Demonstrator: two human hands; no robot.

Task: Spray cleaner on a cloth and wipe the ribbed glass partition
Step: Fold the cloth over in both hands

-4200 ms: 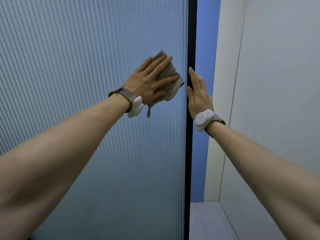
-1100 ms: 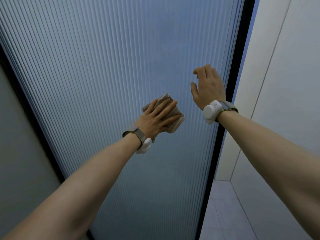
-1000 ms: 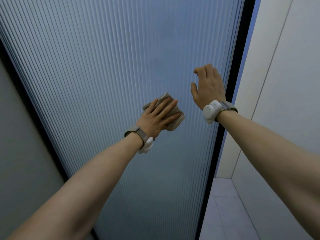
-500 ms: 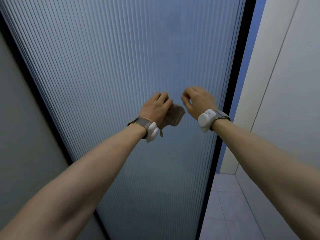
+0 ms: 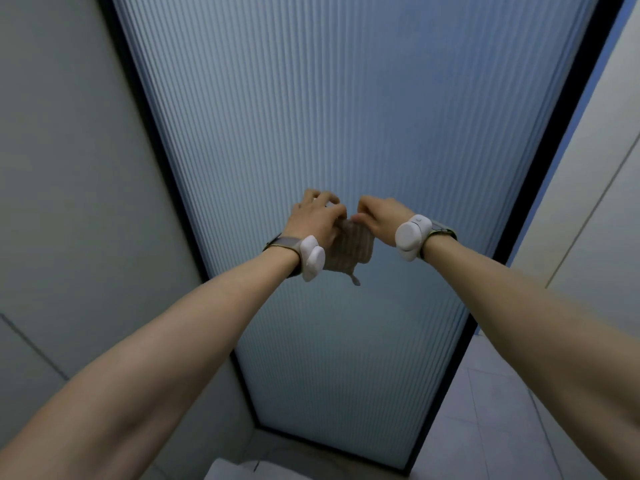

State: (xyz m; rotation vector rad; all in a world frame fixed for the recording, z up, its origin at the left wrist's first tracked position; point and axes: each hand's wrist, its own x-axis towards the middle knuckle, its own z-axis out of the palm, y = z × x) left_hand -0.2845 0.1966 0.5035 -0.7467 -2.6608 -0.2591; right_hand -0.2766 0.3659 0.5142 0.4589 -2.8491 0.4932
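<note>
Overhead, the ribbed glass partition [image 5: 346, 116] rises in a black frame [image 5: 152, 140] between pale walls [image 5: 62, 150], its fine vertical grooves bluish. Before its middle, both arms reach up; the left hand [image 5: 317, 220] and right hand [image 5: 379, 216] pinch the brown ribbed cloth [image 5: 349, 251] between them.

pale walls [image 5: 69, 168] either side — light floor tiles [image 5: 485, 427], perhaps grey.

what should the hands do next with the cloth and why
Probably finish refolding the cloth to a fresh face, then lay it flat on the ribbed glass partition again. Both the left hand and right hand pinch its top edge, so it hangs bunched in front of the glass, not spread for wiping.
</note>
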